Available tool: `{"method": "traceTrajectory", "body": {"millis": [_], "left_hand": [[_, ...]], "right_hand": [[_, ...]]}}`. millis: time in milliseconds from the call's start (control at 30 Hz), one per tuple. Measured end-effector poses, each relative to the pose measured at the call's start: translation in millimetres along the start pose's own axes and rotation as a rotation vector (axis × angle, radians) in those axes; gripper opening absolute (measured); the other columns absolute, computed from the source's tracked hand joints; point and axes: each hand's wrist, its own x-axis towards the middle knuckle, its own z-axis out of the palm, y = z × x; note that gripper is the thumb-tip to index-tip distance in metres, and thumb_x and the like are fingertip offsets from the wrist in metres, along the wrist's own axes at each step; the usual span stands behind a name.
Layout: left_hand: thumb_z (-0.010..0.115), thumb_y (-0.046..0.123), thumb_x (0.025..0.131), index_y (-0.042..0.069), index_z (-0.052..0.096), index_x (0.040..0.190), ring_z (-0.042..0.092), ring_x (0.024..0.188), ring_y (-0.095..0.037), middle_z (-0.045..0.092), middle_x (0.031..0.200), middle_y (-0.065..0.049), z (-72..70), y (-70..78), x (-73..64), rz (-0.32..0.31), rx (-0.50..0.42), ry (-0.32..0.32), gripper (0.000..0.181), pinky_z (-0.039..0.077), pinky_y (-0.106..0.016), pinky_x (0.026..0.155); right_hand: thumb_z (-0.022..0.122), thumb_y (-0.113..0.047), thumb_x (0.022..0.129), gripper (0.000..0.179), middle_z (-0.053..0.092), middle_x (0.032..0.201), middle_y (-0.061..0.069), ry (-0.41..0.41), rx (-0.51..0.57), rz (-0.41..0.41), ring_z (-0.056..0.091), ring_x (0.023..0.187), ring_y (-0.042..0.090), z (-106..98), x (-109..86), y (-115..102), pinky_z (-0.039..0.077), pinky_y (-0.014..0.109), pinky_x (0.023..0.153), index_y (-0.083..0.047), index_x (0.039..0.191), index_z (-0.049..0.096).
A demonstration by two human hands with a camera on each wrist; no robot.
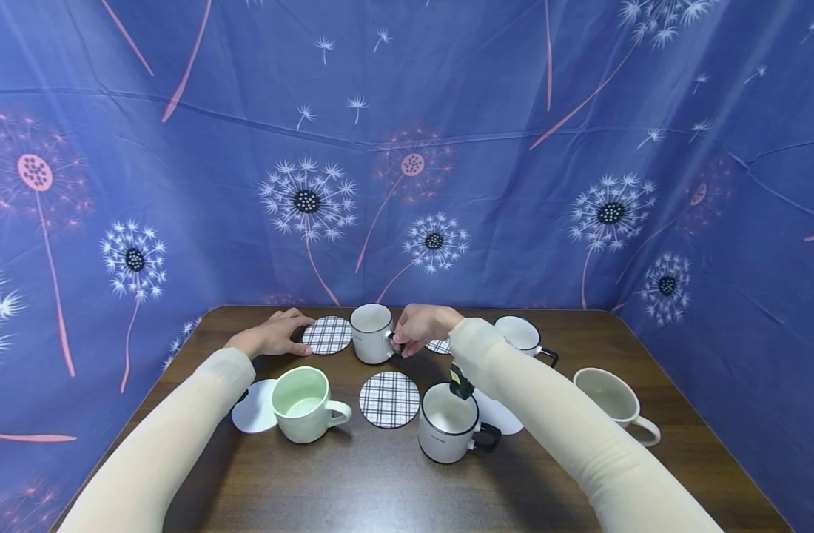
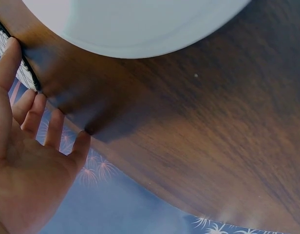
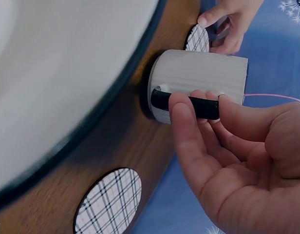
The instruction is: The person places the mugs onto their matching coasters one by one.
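At the back of the table, the right hand pinches the black handle of a white enamel mug between thumb and fingers. The mug is upright, close beside a round plaid coaster. To the left of that coaster is the left hand, its thumb and a fingertip at the coaster's edge and the other fingers loosely spread. In the left wrist view, only a strip of the coaster shows past the thumb.
Nearer stand a light green mug beside a white coaster, a plaid coaster and another black-handled white mug. At right are a third black-handled mug and a cream mug. A blue dandelion-print cloth hangs behind.
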Motion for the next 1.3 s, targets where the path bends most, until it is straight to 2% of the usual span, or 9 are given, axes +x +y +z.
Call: {"method": "traceTrajectory", "body": {"millis": [133, 300, 567, 700, 1033, 1300], "left_hand": [[0.079, 0.039, 0.096, 0.001, 0.051, 0.155, 0.043, 0.131, -0.044, 0.05, 0.143, -0.023, -2.5, 4.0, -1.9, 0.001, 0.006, -0.004, 0.075, 0.036, -0.064, 0.115], [0.079, 0.038, 0.096, 0.001, 0.051, 0.155, 0.043, 0.132, -0.044, 0.05, 0.143, -0.023, -4.7, 7.9, -4.6, -0.006, -0.007, -0.013, 0.075, 0.035, -0.064, 0.117], [0.079, 0.046, 0.095, 0.002, 0.053, 0.153, 0.044, 0.128, -0.043, 0.051, 0.141, -0.022, -3.0, 3.3, -3.1, 0.011, 0.013, -0.009, 0.077, 0.039, -0.064, 0.113], [0.078, 0.043, 0.096, 0.004, 0.052, 0.155, 0.043, 0.132, -0.042, 0.05, 0.144, -0.02, -1.7, 2.8, -2.4, -0.009, -0.005, -0.014, 0.076, 0.036, -0.063, 0.116], [0.079, 0.042, 0.096, 0.0, 0.052, 0.153, 0.045, 0.129, -0.044, 0.052, 0.141, -0.023, -8.2, 12.8, -10.0, -0.002, 0.023, -0.016, 0.076, 0.038, -0.064, 0.114], [0.078, 0.037, 0.097, 0.0, 0.051, 0.155, 0.044, 0.131, -0.043, 0.051, 0.143, -0.022, -6.7, 14.4, -6.8, -0.034, 0.019, -0.03, 0.074, 0.038, -0.063, 0.115]], "right_hand": [[0.053, -0.001, 0.11, 0.023, 0.07, 0.116, 0.027, 0.011, 0.013, -0.016, 0.069, 0.085, 0.021, -1.4, 0.2, -0.6, 0.055, 0.048, 0.107, 0.017, 0.114, 0.067], [0.053, -0.001, 0.109, 0.024, 0.071, 0.115, 0.026, 0.026, 0.001, -0.044, 0.07, 0.088, 0.023, -3.4, -2.2, -0.6, 0.058, 0.044, 0.101, 0.016, 0.114, 0.068], [0.053, -0.001, 0.109, 0.024, 0.071, 0.114, 0.025, 0.043, 0.008, -0.07, 0.071, 0.089, 0.024, -7.2, -2.8, 2.3, 0.06, 0.042, 0.098, 0.017, 0.114, 0.069], [0.054, 0.0, 0.109, 0.023, 0.072, 0.108, 0.022, 0.072, 0.022, -0.108, 0.071, 0.085, 0.021, -6.4, -1.1, 1.5, 0.061, 0.041, 0.095, 0.016, 0.111, 0.07], [0.056, -0.002, 0.109, 0.024, 0.071, 0.108, 0.023, 0.118, 0.049, -0.163, 0.069, 0.078, 0.015, -1.3, 3.0, -8.6, 0.058, 0.047, 0.1, 0.017, 0.114, 0.069], [0.056, -0.002, 0.109, 0.024, 0.072, 0.111, 0.025, 0.175, 0.084, -0.185, 0.068, 0.08, 0.016, 5.4, 8.3, -14.7, 0.061, 0.039, 0.095, 0.017, 0.114, 0.07]]}}
